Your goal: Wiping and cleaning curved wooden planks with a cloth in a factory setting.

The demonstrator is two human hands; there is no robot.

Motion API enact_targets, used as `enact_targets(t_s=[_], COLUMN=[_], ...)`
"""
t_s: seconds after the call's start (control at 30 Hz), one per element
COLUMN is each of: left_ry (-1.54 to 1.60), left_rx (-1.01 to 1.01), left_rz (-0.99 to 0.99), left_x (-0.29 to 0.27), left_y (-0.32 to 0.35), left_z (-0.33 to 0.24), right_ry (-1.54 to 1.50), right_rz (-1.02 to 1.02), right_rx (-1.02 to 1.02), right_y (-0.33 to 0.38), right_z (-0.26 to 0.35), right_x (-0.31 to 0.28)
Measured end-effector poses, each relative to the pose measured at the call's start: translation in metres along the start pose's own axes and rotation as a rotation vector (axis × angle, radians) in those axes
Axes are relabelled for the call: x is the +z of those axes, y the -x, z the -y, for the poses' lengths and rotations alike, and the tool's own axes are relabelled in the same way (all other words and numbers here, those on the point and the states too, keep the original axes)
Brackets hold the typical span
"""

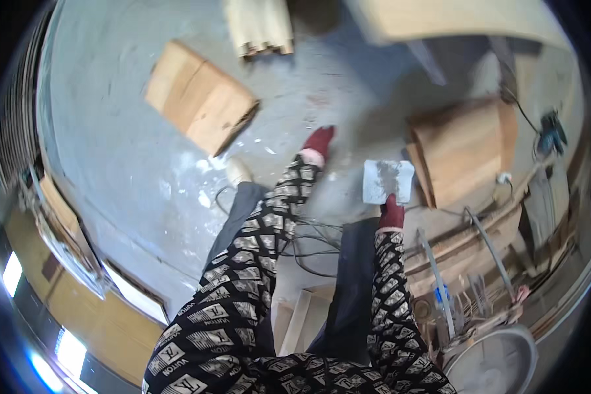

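My right hand (392,215), in a dark red glove, is closed on the near edge of a square white dustpan-like piece (375,182). Dark grey dirt runs down the middle of that piece. My left hand (320,142), also gloved in dark red, reaches forward over the grey floor, left of the white piece. Its fingers are blurred, and I can make out nothing held in them. Below the left hand, the floor carries pale dust and scattered white specks.
A cardboard-brown block (200,95) lies ahead on the left, and a brown board stack (466,154) on the right. Pale wooden strips (259,26) lie far ahead. Black cables (312,240) run between my legs. A green power tool (551,133) sits far right; a round grey tub (496,361) stands near right.
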State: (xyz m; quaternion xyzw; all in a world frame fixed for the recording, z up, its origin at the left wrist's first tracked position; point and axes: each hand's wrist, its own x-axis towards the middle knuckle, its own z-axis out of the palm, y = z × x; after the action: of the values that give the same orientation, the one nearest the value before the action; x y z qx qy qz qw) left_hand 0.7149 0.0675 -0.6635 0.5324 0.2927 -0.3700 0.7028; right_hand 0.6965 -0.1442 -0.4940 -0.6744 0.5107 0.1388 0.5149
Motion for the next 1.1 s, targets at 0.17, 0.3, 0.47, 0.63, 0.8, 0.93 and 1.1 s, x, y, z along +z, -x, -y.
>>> enact_targets(t_s=[0.17, 0.3, 0.47, 0.63, 0.8, 0.93, 1.1], left_ry=[-0.836, -0.418, -0.171, 0.415, 0.588, 0.729, 0.677], left_rx=[0.196, -0.251, -0.409, -0.411, -0.543, -0.103, -0.077], left_rz=[-0.737, -0.709, -0.633, -0.96, -0.615, -0.542, -0.509], left_x=[-0.256, -0.356, -0.351, -0.3, -0.355, -0.334, -0.247], left_y=[0.087, 0.115, 0.087, 0.088, 0.168, 0.239, 0.291], left_z=[0.167, 0.223, 0.214, 0.139, 0.133, 0.071, -0.003], right_ry=[0.917, 1.003, 0.95, 1.213, 1.014, 1.027, 1.019], right_rz=[0.526, 0.519, 0.831, 0.66, 0.784, 0.661, 0.764], right_rx=[-0.273, -0.226, -0.57, -0.694, -0.531, -0.462, -0.411], right_y=[0.033, 0.021, -0.008, 0.015, 0.066, 0.116, 0.097], right_z=[-0.06, -0.049, -0.049, -0.091, -0.078, -0.038, -0.016], right_x=[0.094, 0.255, 0.431, 0.446, 0.431, 0.401, 0.289])
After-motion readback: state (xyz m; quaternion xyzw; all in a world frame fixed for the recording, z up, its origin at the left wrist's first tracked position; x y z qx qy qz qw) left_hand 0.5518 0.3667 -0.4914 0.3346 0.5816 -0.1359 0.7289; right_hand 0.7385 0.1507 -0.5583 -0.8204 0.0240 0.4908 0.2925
